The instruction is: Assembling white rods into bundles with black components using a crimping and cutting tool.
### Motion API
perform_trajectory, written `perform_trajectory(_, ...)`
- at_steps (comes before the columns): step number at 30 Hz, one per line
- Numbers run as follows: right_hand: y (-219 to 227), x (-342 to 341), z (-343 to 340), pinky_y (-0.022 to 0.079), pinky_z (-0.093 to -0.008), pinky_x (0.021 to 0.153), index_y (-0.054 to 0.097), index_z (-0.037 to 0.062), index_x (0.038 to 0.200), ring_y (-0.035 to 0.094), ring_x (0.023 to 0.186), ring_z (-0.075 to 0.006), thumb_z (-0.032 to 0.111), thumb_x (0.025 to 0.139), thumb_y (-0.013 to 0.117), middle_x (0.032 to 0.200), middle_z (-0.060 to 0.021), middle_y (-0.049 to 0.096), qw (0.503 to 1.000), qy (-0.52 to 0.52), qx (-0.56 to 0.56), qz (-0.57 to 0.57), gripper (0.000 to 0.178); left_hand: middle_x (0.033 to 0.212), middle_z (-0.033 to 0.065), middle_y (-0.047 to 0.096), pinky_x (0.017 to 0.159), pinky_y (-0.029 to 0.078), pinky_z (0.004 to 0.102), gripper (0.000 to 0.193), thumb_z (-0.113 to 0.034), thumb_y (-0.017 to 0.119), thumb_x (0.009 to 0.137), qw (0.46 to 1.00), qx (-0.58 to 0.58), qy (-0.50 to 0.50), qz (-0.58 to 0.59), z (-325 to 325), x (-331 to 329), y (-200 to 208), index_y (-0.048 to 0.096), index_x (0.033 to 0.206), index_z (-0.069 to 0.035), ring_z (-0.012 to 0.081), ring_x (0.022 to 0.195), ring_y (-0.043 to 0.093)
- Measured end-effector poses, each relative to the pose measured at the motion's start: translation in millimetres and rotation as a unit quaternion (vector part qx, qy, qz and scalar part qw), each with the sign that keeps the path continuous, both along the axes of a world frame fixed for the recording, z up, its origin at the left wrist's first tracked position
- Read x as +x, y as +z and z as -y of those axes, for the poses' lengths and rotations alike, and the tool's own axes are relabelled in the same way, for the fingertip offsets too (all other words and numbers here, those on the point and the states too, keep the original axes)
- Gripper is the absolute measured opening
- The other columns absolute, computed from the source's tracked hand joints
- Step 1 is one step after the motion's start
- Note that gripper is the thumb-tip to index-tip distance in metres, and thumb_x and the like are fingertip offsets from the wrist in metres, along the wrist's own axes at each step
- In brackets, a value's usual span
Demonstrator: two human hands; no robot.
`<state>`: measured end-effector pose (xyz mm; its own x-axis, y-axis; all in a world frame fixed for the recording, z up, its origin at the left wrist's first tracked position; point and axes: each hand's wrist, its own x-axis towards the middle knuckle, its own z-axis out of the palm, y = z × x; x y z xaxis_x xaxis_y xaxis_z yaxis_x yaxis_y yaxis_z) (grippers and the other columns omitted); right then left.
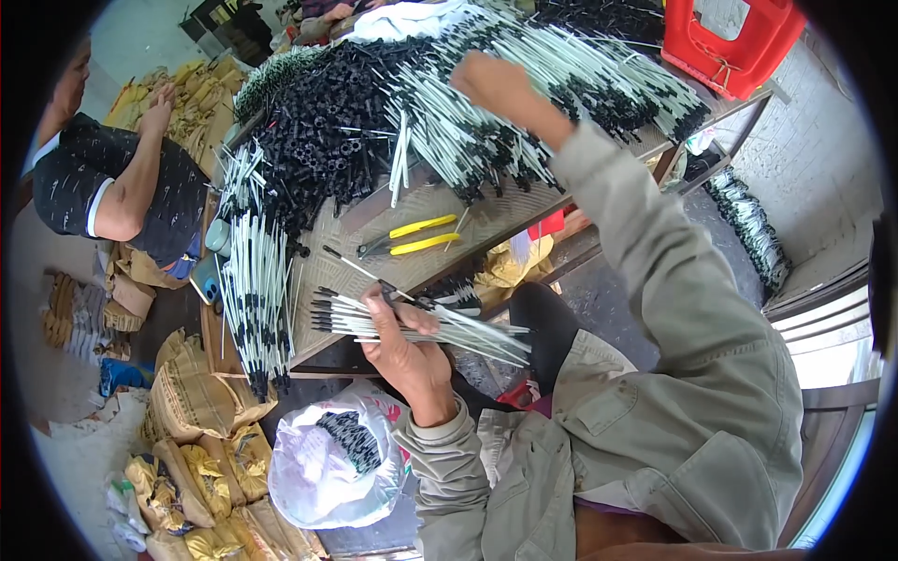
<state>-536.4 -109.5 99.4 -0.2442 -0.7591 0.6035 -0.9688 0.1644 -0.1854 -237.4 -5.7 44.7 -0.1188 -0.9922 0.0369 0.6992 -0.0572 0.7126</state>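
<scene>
My left hand [412, 360] is closed around a bundle of thin white rods with black ends [360, 316], held over the table's near edge. One rod with a black piece on it [360, 264] slants up out of that hand, apart from the bundle. My right hand [500, 86] is stretched out over a large heap of similar white rods [449, 131]. Its fingers are curled, and what they pinch, if anything, is hidden. Between the hands, pliers with yellow handles [421, 226] lie on the table [346, 248].
A mound of black plastic parts [318, 122] covers the table's middle. More rods [254, 280] lie along the left edge. A red plastic stool [730, 47] is at the back right. Below stands a white plastic bag [309, 467] beside brown sacks [192, 393]. Another person [122, 187] is at the left.
</scene>
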Motion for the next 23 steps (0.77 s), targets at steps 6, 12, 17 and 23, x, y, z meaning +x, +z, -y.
perform_trajectory(6, -16, -42, 43, 0.047, -0.0441, 0.066, 0.065, 0.0058, 0.079, 0.061, 0.08, -0.0329, 0.014, 0.071, 0.048, 0.084, -0.0135, 0.061, 0.986, -0.029, 0.078, -0.143, 0.02, 0.107, 0.0225, 0.053, 0.09, 0.041, 0.0566, 0.035, -0.029, 0.054, 0.087, 0.988, 0.02, -0.152, -0.036, -7, 8, -5, 0.042, 0.113, -0.009, 0.0441, 0.103, 0.051)
perform_trajectory(12, 3, -37, 36, 0.049, -0.0365, 0.063, 0.06, -0.0009, 0.084, 0.062, 0.067, -0.0258, 0.027, 0.073, 0.06, 0.077, -0.0138, 0.063, 0.995, -0.002, -0.068, 0.075, 0.03, 0.107, 0.0246, 0.056, 0.085, 0.047, 0.0496, 0.036, -0.028, 0.051, 0.089, 0.979, 0.003, -0.204, -0.003, -18, -5, -16, 0.042, 0.116, -0.006, 0.0386, 0.096, 0.058)
perform_trajectory(17, 19, 28, 0, 0.044, -0.0193, 0.057, 0.056, -0.0004, 0.087, 0.052, 0.063, -0.0061, 0.004, 0.081, 0.058, 0.072, -0.0016, 0.058, 0.876, 0.275, -0.292, 0.267, 0.008, 0.107, 0.0245, 0.056, 0.08, 0.049, 0.0383, 0.039, -0.024, 0.05, 0.091, 0.991, 0.045, -0.122, 0.035, -8, -2, -18, 0.039, 0.121, -0.001, 0.0309, 0.093, 0.06)
perform_trajectory(23, -14, 104, -98, 0.045, -0.021, 0.059, 0.059, 0.0025, 0.083, 0.056, 0.062, -0.0107, 0.003, 0.077, 0.06, 0.074, -0.0053, 0.061, 0.898, 0.326, -0.259, 0.144, 0.007, 0.118, 0.0276, 0.048, 0.094, 0.04, 0.0402, 0.052, -0.023, 0.05, 0.09, 0.999, -0.015, -0.029, 0.003, 14, 0, -7, 0.03, 0.129, 0.004, 0.0316, 0.107, 0.052)
